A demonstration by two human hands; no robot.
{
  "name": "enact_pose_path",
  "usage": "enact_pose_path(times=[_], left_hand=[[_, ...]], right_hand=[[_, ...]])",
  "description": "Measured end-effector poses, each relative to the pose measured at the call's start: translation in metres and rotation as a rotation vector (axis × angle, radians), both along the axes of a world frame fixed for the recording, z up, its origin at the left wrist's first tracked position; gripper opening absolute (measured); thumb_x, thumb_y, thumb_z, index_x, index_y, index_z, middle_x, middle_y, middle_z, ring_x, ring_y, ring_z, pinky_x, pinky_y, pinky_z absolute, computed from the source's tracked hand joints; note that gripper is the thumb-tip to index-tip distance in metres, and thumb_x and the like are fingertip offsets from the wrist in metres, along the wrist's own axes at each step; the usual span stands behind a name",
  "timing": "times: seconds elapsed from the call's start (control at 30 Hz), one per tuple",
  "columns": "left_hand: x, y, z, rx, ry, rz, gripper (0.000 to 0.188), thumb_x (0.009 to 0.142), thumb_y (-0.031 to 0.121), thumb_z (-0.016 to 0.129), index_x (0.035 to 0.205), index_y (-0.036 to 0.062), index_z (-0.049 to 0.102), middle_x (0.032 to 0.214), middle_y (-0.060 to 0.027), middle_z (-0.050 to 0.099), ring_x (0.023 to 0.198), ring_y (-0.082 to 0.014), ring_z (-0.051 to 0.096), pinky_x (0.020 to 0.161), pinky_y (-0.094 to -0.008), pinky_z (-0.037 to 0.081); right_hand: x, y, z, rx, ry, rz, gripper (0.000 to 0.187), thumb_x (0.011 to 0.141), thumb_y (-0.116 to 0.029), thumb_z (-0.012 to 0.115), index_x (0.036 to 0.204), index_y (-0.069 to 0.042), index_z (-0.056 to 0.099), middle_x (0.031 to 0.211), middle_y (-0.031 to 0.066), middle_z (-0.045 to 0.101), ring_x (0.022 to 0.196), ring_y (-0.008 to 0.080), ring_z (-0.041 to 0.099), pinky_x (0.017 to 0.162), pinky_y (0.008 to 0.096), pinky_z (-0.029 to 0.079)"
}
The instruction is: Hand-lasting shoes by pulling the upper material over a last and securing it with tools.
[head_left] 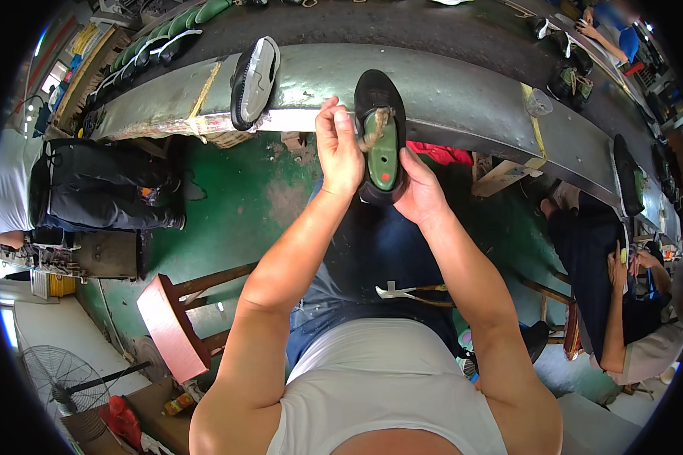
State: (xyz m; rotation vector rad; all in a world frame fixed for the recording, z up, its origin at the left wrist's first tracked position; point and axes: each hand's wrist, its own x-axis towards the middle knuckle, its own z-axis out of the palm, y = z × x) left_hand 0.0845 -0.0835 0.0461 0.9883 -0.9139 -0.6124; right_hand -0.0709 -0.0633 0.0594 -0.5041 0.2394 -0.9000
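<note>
A black shoe (pixel 378 89) is held toe-away above my lap, by the bench edge, with a green shoe last (pixel 385 155) inside it. Tan laces (pixel 376 127) lie loose over the last. My right hand (pixel 421 189) grips the heel end, thumb along the side. Close against the shoe's left side is my left hand (pixel 338 148), fingers curled and thumb raised; whatever its fingertips pinch is too small to make out. Across my lap lies a pair of metal pincers (pixel 410 291). Left of my hands, another black shoe (pixel 255 83) rests on the bench, its grey sole showing.
A metal-edged bench (pixel 319 76) curves across in front of me. Green lasts (pixel 167 38) line its far left. A wooden stool (pixel 174 326) stands at my left. One person (pixel 91 182) is at the left, another (pixel 622 303) sits at the right. A fan (pixel 57 375) stands lower left.
</note>
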Motion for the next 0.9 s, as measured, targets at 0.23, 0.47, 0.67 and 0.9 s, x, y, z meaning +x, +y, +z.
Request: enact_pose_path(times=[0.23,0.47,0.67,0.9], left_hand=[[-0.012,0.006,-0.002,0.177,0.334,-0.326,0.057,0.108,0.048,0.032,0.139,0.0016,0.044,0.130,-0.0126,0.057,0.117,-0.0203,0.059,0.100,-0.0377,0.050],[-0.025,0.027,-0.012,0.230,0.258,-0.340,0.060,0.108,0.049,0.028,0.145,0.0041,0.041,0.132,-0.0135,0.057,0.117,-0.0209,0.059,0.102,-0.0358,0.049],[-0.055,0.133,-0.022,0.383,0.356,-0.443,0.068,0.107,0.053,0.022,0.160,0.0135,0.009,0.156,-0.0107,0.033,0.141,-0.0246,0.037,0.117,-0.0390,0.032],[-0.040,0.121,-0.158,1.122,0.767,-0.529,0.072,0.103,0.062,0.030,0.157,0.0155,0.026,0.142,-0.0143,0.050,0.123,-0.0252,0.056,0.103,-0.0390,0.047]], right_hand=[[-0.006,-0.002,-0.018,-0.054,0.042,0.029,0.050,0.100,-0.028,0.058,0.143,-0.006,0.045,0.134,0.0079,0.059,0.120,0.0212,0.060,0.103,0.0396,0.048],[-0.011,-0.004,-0.027,0.013,0.295,0.023,0.053,0.103,-0.043,0.051,0.140,-0.005,0.046,0.129,0.0072,0.060,0.114,0.0170,0.062,0.096,0.0362,0.052],[-0.026,0.073,-0.058,0.194,0.393,0.084,0.059,0.102,-0.054,0.046,0.136,-0.006,0.053,0.125,0.0065,0.063,0.111,0.0189,0.064,0.097,0.0363,0.052],[-0.005,0.077,-0.167,0.814,0.632,0.094,0.067,0.097,-0.070,0.038,0.130,-0.015,0.058,0.122,0.0116,0.065,0.108,0.0290,0.066,0.098,0.0513,0.051]])
